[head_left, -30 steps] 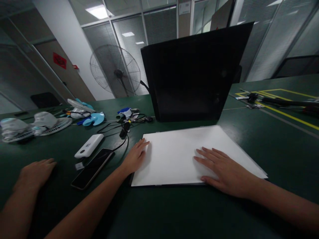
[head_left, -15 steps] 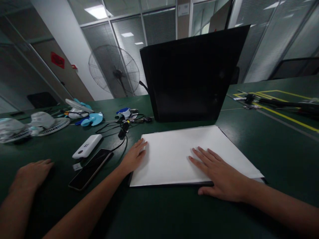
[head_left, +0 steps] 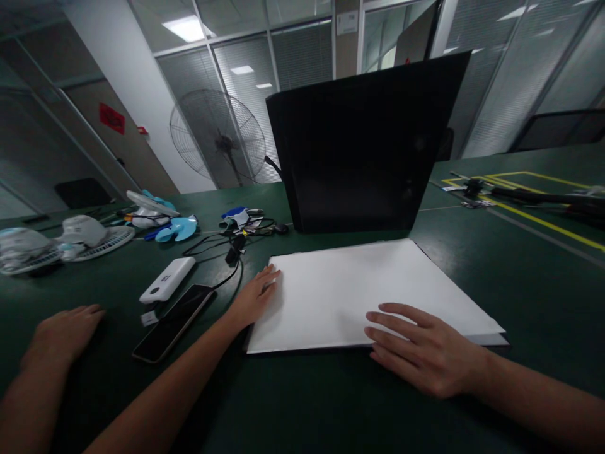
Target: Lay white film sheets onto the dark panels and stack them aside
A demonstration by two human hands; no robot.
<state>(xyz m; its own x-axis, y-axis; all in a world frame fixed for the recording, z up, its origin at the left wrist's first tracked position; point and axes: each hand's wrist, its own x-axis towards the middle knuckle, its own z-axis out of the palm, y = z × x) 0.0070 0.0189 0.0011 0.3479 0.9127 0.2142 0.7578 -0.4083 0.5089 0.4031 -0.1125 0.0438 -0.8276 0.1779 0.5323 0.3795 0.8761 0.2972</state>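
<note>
A white sheet of paper (head_left: pixel 331 296) lies on a flat, dark-edged base on the green table. My left hand (head_left: pixel 258 295) rests on its left edge, fingers stretched out and open. Over the front right part of the sheet is my right hand (head_left: pixel 425 347), tilted on its side with fingers apart and nothing visible in them; whether it touches the paper I cannot tell. At the front right corner another pale layer (head_left: pixel 491 340) shows beneath the top sheet. Behind the paper stands a large black panel (head_left: pixel 363 151), leaning back.
At far left, another person's hand (head_left: pixel 66 334) lies on the table. Between it and my left arm are a phone (head_left: pixel 172 323) and a white power bank (head_left: pixel 167 279). Cables, small fans (head_left: pixel 85 234) and light-blue fan blades (head_left: pixel 177 229) lie beyond. A standing fan (head_left: pixel 220 139) is behind the table.
My right hand has turned from lying flat on the sheet to tilted on its side, slightly nearer me. The sheet's front right corner has shifted slightly. My left hand stays put.
</note>
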